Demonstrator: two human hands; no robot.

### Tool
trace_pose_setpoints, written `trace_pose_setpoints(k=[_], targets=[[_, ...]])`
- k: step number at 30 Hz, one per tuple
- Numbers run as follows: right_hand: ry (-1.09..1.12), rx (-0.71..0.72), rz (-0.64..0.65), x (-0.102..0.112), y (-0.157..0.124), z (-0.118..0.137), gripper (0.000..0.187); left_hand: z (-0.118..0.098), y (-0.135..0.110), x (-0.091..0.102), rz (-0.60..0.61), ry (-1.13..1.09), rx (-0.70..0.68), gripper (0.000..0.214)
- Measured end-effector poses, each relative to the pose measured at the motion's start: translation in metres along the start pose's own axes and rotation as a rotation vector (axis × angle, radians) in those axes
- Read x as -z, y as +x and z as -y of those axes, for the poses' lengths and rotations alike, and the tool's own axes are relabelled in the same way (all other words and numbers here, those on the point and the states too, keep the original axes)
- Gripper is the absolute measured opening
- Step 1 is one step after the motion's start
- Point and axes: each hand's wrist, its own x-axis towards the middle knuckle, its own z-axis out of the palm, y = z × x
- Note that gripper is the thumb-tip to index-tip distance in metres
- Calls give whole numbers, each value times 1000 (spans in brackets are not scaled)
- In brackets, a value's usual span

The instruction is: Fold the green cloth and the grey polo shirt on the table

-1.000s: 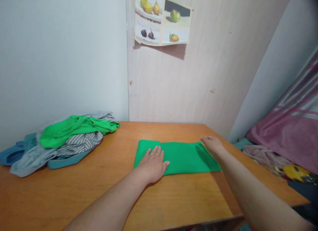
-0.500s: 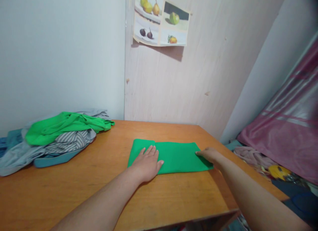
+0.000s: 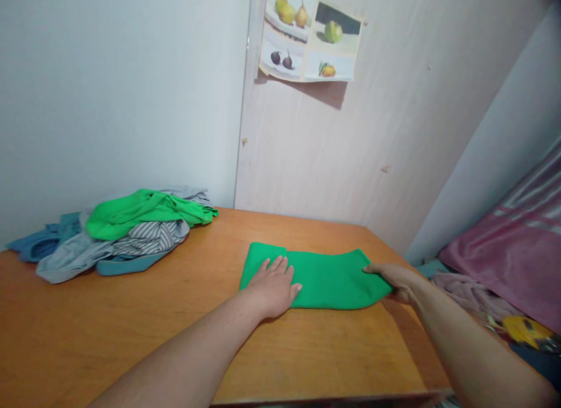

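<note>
A folded green cloth (image 3: 333,279), perhaps a garment, lies as a long strip on the wooden table, with an extra folded layer at its left end. My left hand (image 3: 274,288) presses flat on that left part, fingers stretched out. At the other end, my right hand (image 3: 392,279) grips the edge, thumb on top and the other fingers hidden underneath. The right end of the cloth is lifted a little and bends upward there.
A heap of clothes (image 3: 144,221), bright green, striped, grey and blue, sits at the table's (image 3: 175,332) back left. A picture of fruit (image 3: 311,37) hangs on the wall panel. Right of the table are pink fabric (image 3: 495,250) and a yellow object (image 3: 523,331).
My right hand has raised the right end of the green cloth, which now curves up from the table. My left hand stays flat on it. The view has turned slightly left.
</note>
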Motion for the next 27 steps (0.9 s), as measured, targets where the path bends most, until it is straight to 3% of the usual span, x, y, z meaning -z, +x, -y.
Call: trace_pose_setpoints(k=[4,7,16,27], targets=[[181,-26,160,1,-6,23,12,-1,0,0,9,2,-1,71],[234,48,187,-4,-14,43,5,-2,0,0,9,-5,1,71],[-171,258,191,-60,-41,88,7,-5,-2,4,7,-31,15,68],[-554,419,77,-130,-39,87,9,-7,-2,2,-18,-37,18,69]])
